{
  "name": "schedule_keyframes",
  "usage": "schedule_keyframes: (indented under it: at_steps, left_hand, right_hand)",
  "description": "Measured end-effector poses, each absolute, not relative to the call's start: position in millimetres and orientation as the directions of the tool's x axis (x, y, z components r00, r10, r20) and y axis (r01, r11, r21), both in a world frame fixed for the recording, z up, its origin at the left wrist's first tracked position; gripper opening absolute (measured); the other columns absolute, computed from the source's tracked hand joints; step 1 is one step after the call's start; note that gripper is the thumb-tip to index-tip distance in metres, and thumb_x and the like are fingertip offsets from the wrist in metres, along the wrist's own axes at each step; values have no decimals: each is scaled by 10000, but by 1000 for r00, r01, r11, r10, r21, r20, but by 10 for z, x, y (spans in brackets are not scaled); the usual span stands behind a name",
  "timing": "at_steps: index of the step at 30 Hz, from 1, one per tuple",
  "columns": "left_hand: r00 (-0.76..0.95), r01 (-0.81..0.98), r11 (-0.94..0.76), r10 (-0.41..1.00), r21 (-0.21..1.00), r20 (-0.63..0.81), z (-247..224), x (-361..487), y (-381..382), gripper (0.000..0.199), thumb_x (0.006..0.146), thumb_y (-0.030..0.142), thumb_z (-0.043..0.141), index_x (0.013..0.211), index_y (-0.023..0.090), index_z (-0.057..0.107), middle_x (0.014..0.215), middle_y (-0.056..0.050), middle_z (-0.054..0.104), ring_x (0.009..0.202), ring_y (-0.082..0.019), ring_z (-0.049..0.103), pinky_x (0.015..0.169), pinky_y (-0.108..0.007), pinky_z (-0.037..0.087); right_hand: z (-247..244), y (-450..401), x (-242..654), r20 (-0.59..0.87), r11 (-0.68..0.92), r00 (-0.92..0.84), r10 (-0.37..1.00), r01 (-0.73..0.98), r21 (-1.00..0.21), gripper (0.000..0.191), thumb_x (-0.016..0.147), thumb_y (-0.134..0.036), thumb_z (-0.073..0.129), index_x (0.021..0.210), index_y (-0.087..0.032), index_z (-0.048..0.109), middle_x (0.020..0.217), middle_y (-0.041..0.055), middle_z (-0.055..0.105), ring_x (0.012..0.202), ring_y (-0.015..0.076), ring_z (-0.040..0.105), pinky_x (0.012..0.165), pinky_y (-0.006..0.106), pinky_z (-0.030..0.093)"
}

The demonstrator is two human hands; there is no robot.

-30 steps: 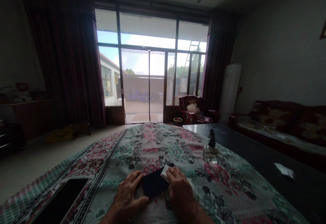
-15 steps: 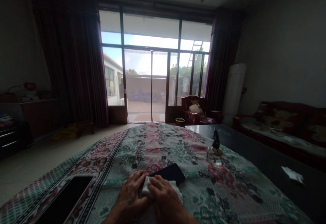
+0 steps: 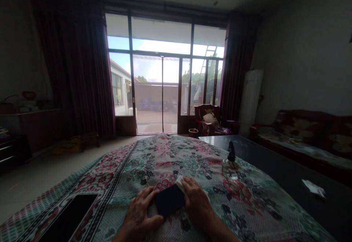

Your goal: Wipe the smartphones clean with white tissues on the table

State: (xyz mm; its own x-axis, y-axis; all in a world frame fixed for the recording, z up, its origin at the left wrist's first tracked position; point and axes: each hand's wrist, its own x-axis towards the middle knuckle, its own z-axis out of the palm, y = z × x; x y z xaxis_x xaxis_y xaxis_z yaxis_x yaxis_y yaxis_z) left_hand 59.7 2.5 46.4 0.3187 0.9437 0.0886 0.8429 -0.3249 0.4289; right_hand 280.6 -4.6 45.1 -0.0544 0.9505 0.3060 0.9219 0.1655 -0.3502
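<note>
Blue phone (image 3: 169, 200) lies well short of tabletop (image 3: 192, 165)'s far edge; left hand (image 3: 139, 209), fingers set wide, grips its left end; right hand (image 3: 198, 201), fingers holding tissue (image 3: 180, 183), at its far right corner; best to brace firmly, press evenly, keep tissue flat.

At lower centre, the left hand (image 3: 140, 212) holds the left end of a dark blue slab (image 3: 169, 200) on a floral cloth (image 3: 247, 201), and the right hand (image 3: 198, 201) holds a white wipe (image 3: 180, 182) at its upper right corner. A black-screened device (image 3: 70, 218) lies lower left; a black-topped clear bottle (image 3: 230, 168) stands right of centre on the cloth.
</note>
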Motion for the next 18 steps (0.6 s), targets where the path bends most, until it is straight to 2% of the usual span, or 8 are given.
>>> schedule_keyframes:
  at_steps: [4, 9, 14, 18]
  left_hand:
    - [317, 831, -325, 944, 452, 97, 402, 582, 58, 740, 637, 368, 636, 1334, 148, 523, 1478, -112, 417, 1387, -312, 328, 1138, -438, 268]
    - [310, 813, -335, 942, 476, 132, 317, 566, 118, 756, 615, 370, 662, 1320, 127, 538, 1459, -126, 443, 1371, -332, 350, 1135, -438, 279]
    - [296, 818, -325, 945, 474, 137, 352, 589, 97, 741, 607, 375, 664, 1301, 137, 561, 1449, -122, 458, 1364, -325, 364, 1129, -416, 295]
    - [277, 836, -301, 953, 458, 119, 371, 612, 83, 732, 599, 364, 651, 1297, 161, 566, 1454, -107, 454, 1368, -317, 361, 1127, -420, 293]
  right_hand:
    - [418, 63, 2930, 323, 126, -7, 946, 927, -352, 530, 823, -75, 350, 1314, -118, 544, 1389, 96, 509, 1315, 206, 421, 1123, 336, 273]
    - [398, 57, 2838, 303, 114, -6, 953, 933, -341, 549, 814, -72, 346, 1326, -125, 536, 1404, 96, 493, 1343, 221, 380, 1133, 356, 248]
    - [371, -7, 2585, 268, 182, -81, 960, 909, -376, 559, 816, -83, 358, 1350, -136, 514, 1438, 71, 455, 1376, 244, 320, 1144, 383, 221]
    - [320, -50, 2438, 275, 305, -201, 940, 858, -414, 525, 820, -127, 400, 1322, -181, 544, 1427, 58, 473, 1365, 242, 337, 1142, 387, 216]
